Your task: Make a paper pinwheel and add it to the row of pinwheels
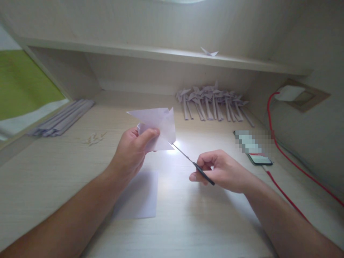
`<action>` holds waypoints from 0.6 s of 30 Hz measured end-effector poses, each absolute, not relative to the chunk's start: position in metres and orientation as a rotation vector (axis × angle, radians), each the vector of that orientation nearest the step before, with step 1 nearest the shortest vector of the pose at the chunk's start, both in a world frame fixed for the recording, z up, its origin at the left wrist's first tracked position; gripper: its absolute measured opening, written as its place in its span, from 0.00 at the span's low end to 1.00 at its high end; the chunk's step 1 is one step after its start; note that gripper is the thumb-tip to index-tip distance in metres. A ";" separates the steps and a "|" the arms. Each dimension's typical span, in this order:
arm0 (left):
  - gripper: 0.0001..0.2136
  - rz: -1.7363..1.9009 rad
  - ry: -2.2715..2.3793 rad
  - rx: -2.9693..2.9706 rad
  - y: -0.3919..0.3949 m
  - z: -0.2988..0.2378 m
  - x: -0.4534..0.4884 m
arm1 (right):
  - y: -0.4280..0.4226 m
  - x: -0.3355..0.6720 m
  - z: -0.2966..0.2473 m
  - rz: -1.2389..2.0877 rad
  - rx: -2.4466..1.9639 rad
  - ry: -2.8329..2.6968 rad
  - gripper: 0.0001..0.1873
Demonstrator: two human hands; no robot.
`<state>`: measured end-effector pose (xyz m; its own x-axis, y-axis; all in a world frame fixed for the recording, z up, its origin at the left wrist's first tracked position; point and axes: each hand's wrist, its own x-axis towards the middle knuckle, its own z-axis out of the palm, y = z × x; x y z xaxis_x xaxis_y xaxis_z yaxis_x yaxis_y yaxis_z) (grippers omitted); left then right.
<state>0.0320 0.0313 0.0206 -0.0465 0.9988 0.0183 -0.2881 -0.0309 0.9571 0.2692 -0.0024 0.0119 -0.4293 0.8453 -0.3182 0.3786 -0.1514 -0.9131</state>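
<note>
left hand [134, 147] pinching white paper [161, 120], right hand [221, 170] gripping scissors [199, 168]

the left hand's thumb presses on top of the white paper, holding it up over the desk [180, 229]. the right hand curls around the scissors' dark handle, blades pointing at the paper's lower right corner. a second sheet [143, 197] lies flat on the desk; paper pinwheels [209, 95] lie behind, to the right.

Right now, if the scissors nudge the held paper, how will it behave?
Probably floppy: the paper looks thin and divides into pointed flaps. Likely light: the left hand holds it up from one side, thumb on top. The corner at the scissors may flex away, since no finger shows supporting it.
</note>
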 end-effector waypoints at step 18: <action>0.08 0.500 1.011 1.427 0.025 0.018 0.026 | 0.001 0.268 0.014 1.232 -1.183 -1.455 0.15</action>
<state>0.0259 0.0246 0.0180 0.5211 0.8096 -0.2704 0.2768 0.1394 0.9508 0.2683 0.0014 0.0137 -0.1719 0.9844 0.0366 0.1256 0.0588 -0.9903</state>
